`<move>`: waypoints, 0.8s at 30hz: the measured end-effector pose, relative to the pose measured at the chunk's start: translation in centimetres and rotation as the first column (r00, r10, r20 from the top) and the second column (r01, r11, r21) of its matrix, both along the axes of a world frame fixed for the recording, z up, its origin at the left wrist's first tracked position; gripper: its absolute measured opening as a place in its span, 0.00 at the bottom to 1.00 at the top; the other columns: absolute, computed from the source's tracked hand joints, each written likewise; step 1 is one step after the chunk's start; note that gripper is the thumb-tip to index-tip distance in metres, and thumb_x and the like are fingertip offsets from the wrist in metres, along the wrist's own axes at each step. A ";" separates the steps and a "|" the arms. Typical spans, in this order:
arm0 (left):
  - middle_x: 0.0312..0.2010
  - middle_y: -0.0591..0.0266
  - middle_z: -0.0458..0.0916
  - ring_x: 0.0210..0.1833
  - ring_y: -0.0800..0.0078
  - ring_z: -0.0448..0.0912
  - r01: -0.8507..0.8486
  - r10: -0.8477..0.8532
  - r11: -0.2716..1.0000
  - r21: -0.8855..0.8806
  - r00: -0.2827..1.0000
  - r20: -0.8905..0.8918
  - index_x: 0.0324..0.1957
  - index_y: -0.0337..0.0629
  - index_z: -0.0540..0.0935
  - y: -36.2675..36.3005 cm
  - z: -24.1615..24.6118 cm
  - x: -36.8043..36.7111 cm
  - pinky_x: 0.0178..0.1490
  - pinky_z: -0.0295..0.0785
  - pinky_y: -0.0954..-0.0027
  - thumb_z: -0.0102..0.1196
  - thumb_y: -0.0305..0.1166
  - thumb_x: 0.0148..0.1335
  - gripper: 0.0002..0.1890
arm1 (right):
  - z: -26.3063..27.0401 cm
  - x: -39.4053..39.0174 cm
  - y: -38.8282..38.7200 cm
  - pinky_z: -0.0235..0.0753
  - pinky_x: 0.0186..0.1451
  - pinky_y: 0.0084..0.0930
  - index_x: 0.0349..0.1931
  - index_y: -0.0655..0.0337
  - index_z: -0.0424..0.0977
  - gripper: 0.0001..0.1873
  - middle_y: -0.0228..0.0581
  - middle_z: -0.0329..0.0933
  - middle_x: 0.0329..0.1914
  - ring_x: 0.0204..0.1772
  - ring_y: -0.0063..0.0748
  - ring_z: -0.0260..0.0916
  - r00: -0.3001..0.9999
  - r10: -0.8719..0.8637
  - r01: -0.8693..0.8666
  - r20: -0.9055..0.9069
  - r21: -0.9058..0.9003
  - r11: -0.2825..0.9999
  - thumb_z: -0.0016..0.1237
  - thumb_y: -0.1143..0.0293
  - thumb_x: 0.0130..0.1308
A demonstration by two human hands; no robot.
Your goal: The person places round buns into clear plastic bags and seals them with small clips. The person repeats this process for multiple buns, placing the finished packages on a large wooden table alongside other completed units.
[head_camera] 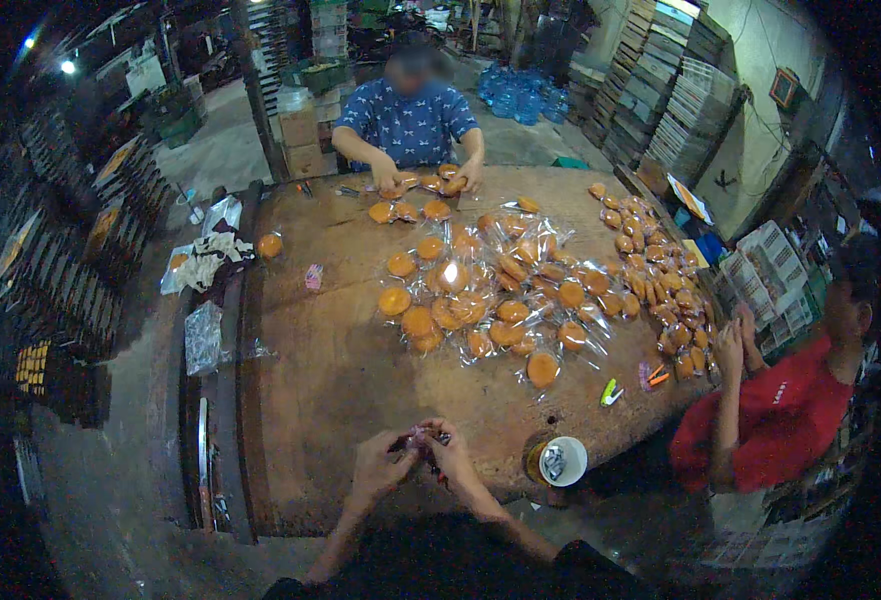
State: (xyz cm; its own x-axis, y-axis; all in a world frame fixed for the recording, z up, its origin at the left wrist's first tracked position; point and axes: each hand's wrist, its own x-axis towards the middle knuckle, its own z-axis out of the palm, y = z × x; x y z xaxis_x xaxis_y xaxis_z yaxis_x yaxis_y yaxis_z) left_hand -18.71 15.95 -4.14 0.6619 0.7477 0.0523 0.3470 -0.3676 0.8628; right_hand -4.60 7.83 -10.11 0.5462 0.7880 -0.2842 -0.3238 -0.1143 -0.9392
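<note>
My left hand and my right hand meet over the near edge of a wooden table. Between them they hold a small dark object with pinkish and red parts; fingers cover most of it, so its kind is unclear. To the right of my right hand, a white-rimmed tub holds small silvery pieces. Beyond it lie a lime-green stapler and an orange stapler-like tool. Farther off, many round orange-brown buns in clear plastic bags cover the table's middle.
Across the table, a person in a blue patterned shirt handles buns. Another person in a red shirt sits at the right, beside a heap of wrapped buns. Pink printed labels and a crumpled cloth lie leftward.
</note>
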 end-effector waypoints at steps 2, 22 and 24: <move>0.44 0.52 0.87 0.46 0.55 0.85 0.096 -0.094 0.993 0.070 0.995 -0.033 0.47 0.42 0.86 0.6 -0.9 0.1 0.53 0.80 0.58 0.64 0.34 0.60 0.14 | 0.2 0.0 -0.1 0.75 0.42 0.19 0.43 0.62 0.81 0.06 0.30 0.82 0.38 0.38 0.19 0.76 1.000 -0.015 0.015 0.012 0.002 1.000 0.56 0.72 0.70; 0.36 0.55 0.86 0.41 0.62 0.85 -0.027 0.047 0.961 -0.276 0.997 0.067 0.43 0.36 0.85 1.4 -3.4 -1.8 0.49 0.80 0.63 0.65 0.33 0.61 0.12 | -0.5 -0.5 -1.3 0.73 0.53 0.27 0.47 0.64 0.81 0.11 0.38 0.82 0.45 0.45 0.30 0.76 0.739 0.070 -0.166 0.670 0.080 0.983 0.56 0.69 0.69; 0.38 0.54 0.87 0.43 0.65 0.85 -0.032 0.082 0.895 -0.444 0.992 0.094 0.44 0.35 0.85 1.3 -3.9 -1.6 0.51 0.80 0.63 0.64 0.35 0.62 0.14 | -1.4 -0.4 -0.8 0.72 0.58 0.29 0.50 0.63 0.80 0.12 0.41 0.81 0.47 0.49 0.35 0.77 0.782 0.077 -0.186 0.619 0.113 0.976 0.56 0.69 0.69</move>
State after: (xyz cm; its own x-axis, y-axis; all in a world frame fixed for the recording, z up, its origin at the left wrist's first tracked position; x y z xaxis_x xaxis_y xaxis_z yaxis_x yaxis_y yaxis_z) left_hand -20.35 17.21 -8.01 0.6263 0.7468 -0.2236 0.2523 0.0772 0.9646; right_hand -5.00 7.05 -11.54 0.4498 0.8690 0.2061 0.3273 0.0543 -0.9434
